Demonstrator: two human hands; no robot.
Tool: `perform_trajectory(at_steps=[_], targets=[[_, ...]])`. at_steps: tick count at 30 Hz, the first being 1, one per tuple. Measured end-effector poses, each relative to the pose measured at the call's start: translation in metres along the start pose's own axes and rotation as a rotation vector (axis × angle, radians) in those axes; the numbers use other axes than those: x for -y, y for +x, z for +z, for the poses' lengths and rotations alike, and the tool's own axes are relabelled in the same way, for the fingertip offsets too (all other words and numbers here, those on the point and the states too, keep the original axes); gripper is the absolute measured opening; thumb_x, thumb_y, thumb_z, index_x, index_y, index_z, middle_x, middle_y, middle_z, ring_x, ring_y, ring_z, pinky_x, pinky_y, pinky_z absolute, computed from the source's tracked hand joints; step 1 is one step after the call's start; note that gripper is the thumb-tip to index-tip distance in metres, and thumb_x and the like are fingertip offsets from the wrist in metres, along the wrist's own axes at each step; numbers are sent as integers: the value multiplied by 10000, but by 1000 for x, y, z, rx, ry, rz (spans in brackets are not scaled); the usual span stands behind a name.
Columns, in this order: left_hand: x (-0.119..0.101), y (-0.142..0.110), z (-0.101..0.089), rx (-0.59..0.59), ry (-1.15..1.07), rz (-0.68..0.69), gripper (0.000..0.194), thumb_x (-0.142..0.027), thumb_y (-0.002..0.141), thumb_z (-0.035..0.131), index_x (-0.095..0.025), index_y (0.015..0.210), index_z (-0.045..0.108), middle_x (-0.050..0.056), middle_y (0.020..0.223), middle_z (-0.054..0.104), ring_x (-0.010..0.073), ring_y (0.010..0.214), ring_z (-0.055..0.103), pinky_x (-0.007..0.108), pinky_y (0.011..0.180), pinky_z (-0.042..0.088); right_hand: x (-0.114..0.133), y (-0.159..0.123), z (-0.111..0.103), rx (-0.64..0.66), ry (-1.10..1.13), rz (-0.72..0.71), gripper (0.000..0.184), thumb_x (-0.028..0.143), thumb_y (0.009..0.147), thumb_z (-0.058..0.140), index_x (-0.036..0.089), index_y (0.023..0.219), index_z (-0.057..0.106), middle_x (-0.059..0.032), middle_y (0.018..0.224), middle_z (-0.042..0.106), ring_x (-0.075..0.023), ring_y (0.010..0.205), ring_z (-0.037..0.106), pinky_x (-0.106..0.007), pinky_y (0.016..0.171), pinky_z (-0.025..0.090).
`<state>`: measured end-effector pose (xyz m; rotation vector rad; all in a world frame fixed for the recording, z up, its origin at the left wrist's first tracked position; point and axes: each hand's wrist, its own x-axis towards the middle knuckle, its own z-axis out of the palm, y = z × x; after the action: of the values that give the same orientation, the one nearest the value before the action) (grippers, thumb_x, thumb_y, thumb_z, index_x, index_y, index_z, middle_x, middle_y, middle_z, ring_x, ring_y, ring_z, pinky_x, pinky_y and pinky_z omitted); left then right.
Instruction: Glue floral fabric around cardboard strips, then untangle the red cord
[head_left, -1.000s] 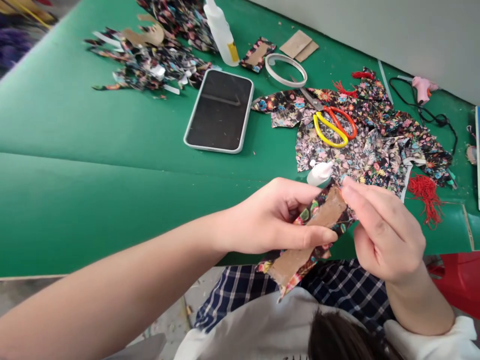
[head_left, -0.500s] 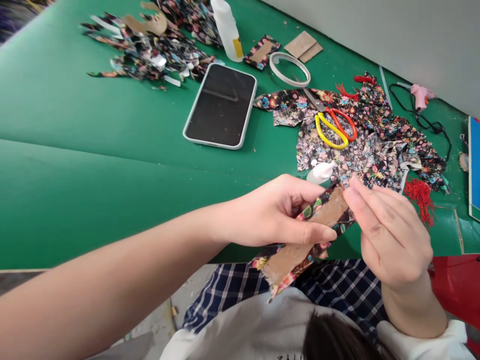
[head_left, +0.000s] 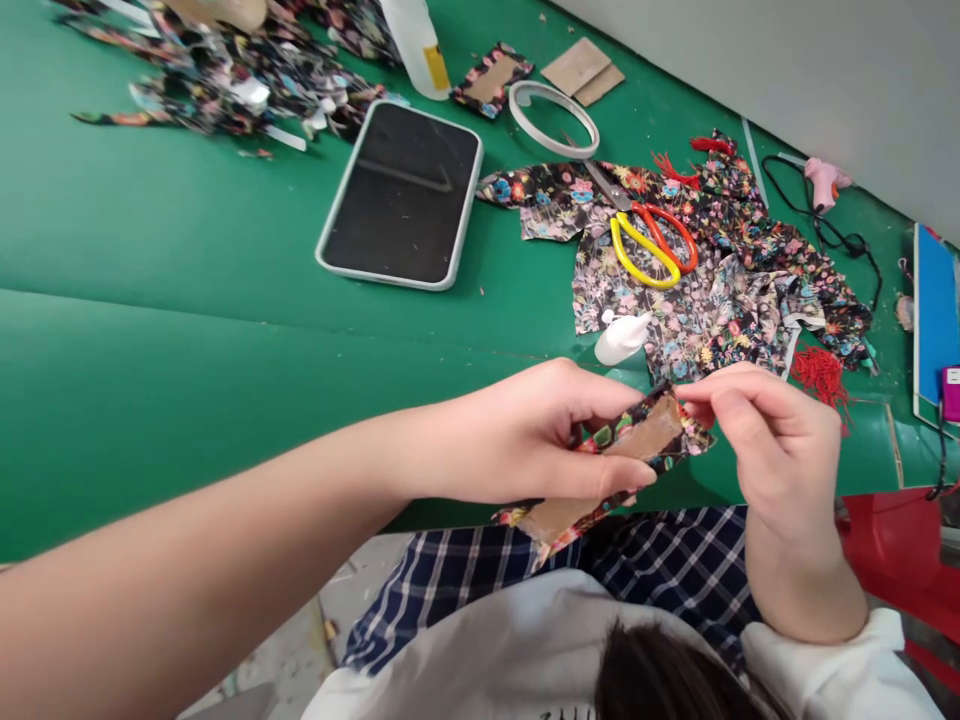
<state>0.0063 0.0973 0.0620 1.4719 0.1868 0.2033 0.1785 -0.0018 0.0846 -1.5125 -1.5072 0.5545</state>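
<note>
My left hand (head_left: 551,435) is closed around a cardboard strip (head_left: 652,437) edged with black floral fabric, its thumb lying across the bare brown face. The strip slants from lower left to upper right above my lap. At its upper right end, the fingertips of my right hand (head_left: 787,450) touch the folded fabric edge, with the other fingers curled in. Just beyond the strip lies a small white glue bottle (head_left: 621,340). Floral fabric (head_left: 637,300) is spread behind it, with red-and-yellow-handled scissors (head_left: 652,245) lying on top.
A tablet-like device (head_left: 405,195) lies left of the fabric. Behind are a tape roll (head_left: 517,120), a fabric-edged card (head_left: 491,80), cardboard pieces (head_left: 583,72), a large bottle (head_left: 416,45) and a scrap pile (head_left: 247,90). Red tassels (head_left: 821,375) and a pink glue gun (head_left: 825,183) are right.
My right hand has turned, and its fingertips have shifted slightly down and left along the strip's end. The left hand keeps its hold. The whole view has shifted a little.
</note>
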Motion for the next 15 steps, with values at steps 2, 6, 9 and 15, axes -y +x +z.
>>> perform_trajectory(at_steps=[2,6,9,15], targets=[[0,0,0,-9,32,8,196,-156,788,594,-172,637,470,-79,492,464,36,406,452,105,385,358,1,0,-1,45,-3,-2,148,200,842,578,259,800,707,44,729,707,-80,680,636,-198,612,519],[0,-1,-1,12,24,-26,176,-184,819,562,-182,668,470,-62,501,532,48,401,494,110,389,385,2,-1,-2,74,4,-14,134,173,830,589,252,789,689,51,732,703,-75,685,634,-189,628,517],[2,-1,-1,0,27,-19,169,-190,822,561,-180,673,482,-53,501,553,54,406,505,110,388,388,2,-2,-1,85,-2,-31,133,158,825,588,242,774,677,51,717,692,-75,671,628,-189,617,515],[2,0,-1,-33,46,8,169,-200,808,584,-168,666,499,-55,503,515,53,418,456,125,384,368,1,-3,2,28,-66,-111,110,141,796,614,233,751,654,64,667,666,-65,619,604,-181,571,499]])
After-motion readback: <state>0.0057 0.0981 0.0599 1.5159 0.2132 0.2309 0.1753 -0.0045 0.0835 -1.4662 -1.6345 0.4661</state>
